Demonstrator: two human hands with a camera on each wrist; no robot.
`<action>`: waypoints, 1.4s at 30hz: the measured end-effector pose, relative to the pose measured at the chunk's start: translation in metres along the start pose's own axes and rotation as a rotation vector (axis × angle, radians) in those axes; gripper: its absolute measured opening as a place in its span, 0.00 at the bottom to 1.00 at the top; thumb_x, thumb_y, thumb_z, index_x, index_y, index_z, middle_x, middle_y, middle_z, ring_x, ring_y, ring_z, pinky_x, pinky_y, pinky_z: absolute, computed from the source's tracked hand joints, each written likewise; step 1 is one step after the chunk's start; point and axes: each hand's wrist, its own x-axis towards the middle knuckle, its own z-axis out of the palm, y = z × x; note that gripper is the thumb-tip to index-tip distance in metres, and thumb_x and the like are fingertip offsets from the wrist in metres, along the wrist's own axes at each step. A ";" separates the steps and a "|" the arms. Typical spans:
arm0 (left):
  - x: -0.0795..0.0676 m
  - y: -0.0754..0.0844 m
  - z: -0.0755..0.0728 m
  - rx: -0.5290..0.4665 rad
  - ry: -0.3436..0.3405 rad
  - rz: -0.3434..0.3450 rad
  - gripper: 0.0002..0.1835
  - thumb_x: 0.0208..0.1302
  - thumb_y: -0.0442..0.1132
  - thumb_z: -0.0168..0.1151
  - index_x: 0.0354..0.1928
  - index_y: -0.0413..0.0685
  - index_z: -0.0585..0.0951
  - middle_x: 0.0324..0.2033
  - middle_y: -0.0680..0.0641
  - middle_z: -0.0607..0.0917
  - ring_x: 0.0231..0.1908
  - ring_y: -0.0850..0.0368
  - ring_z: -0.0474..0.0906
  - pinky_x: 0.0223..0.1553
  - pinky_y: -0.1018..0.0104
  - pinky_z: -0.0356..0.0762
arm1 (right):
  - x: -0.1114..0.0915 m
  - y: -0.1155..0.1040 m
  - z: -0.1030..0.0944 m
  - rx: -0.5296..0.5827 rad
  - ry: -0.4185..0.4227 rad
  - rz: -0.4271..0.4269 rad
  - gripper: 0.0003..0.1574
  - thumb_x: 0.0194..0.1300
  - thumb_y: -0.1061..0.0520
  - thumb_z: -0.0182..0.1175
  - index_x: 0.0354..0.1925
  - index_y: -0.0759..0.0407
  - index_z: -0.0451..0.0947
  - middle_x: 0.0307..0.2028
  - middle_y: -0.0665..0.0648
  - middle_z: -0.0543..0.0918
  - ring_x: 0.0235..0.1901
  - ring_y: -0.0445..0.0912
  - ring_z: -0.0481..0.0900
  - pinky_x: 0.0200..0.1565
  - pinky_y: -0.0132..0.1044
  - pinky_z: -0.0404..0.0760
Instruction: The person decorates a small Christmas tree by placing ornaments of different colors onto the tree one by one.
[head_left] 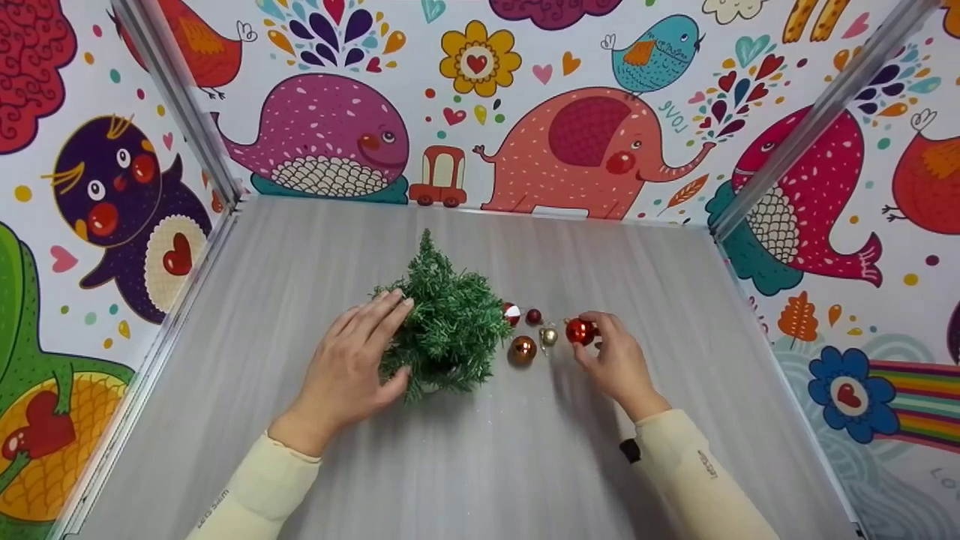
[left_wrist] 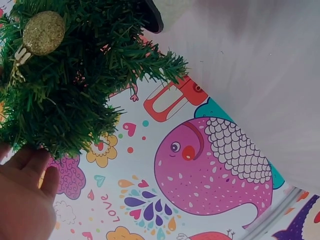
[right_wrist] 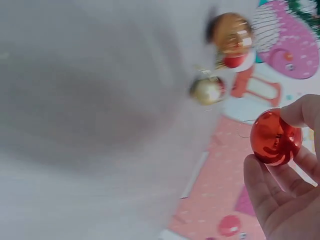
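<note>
A small artificial Christmas tree [head_left: 448,319] stands upright on the table, its base mostly hidden under the branches. My left hand [head_left: 356,358] lies against its left side with the fingers extended. In the left wrist view a gold glitter bauble [left_wrist: 44,33] hangs among the branches. To the right of the tree, my right hand [head_left: 616,361] pinches a shiny red bauble [right_wrist: 272,137] between thumb and fingers. Between that hand and the tree lie a copper bauble [head_left: 523,349], a small gold bauble [head_left: 549,335], a small dark red bauble [head_left: 533,316] and a red-and-white bauble [head_left: 511,313].
The grey wood-grain table [head_left: 450,480] is bordered by walls with cartoon animal prints, such as a pink elephant [head_left: 581,161] and a purple whale [head_left: 322,135]. Metal frame posts [head_left: 187,97] stand at the back corners.
</note>
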 end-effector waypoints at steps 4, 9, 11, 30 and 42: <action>-0.001 0.000 0.000 0.003 0.002 -0.005 0.47 0.49 0.46 0.71 0.73 0.46 0.65 0.68 0.41 0.71 0.66 0.44 0.67 0.66 0.50 0.61 | -0.001 -0.022 -0.011 0.029 0.020 -0.098 0.29 0.54 0.65 0.71 0.55 0.59 0.76 0.48 0.56 0.80 0.41 0.47 0.82 0.37 0.41 0.85; -0.001 0.001 0.001 0.006 0.004 -0.003 0.47 0.49 0.45 0.71 0.74 0.46 0.65 0.67 0.40 0.71 0.66 0.44 0.68 0.65 0.49 0.62 | -0.004 -0.053 -0.025 0.108 0.031 -0.225 0.29 0.54 0.66 0.70 0.55 0.58 0.76 0.49 0.51 0.80 0.44 0.42 0.81 0.38 0.42 0.85; -0.001 0.002 0.001 0.006 0.005 -0.002 0.47 0.49 0.45 0.71 0.74 0.46 0.65 0.67 0.40 0.71 0.66 0.43 0.68 0.65 0.49 0.62 | -0.005 -0.065 -0.029 0.140 0.028 -0.289 0.29 0.54 0.66 0.69 0.55 0.59 0.76 0.50 0.50 0.80 0.45 0.42 0.80 0.39 0.43 0.85; 0.004 0.007 0.002 0.007 0.017 0.001 0.47 0.49 0.46 0.71 0.73 0.45 0.64 0.69 0.42 0.69 0.67 0.45 0.66 0.67 0.50 0.60 | -0.013 -0.156 -0.008 0.345 -0.086 -0.577 0.29 0.57 0.65 0.68 0.58 0.61 0.74 0.57 0.59 0.77 0.54 0.47 0.78 0.46 0.29 0.80; 0.009 0.018 0.004 -0.054 0.272 0.142 0.27 0.47 0.47 0.70 0.51 0.44 0.82 0.66 0.40 0.73 0.64 0.41 0.70 0.63 0.48 0.64 | -0.011 -0.167 0.009 0.420 -0.074 -0.592 0.30 0.57 0.66 0.68 0.58 0.60 0.73 0.58 0.58 0.76 0.51 0.47 0.79 0.45 0.30 0.81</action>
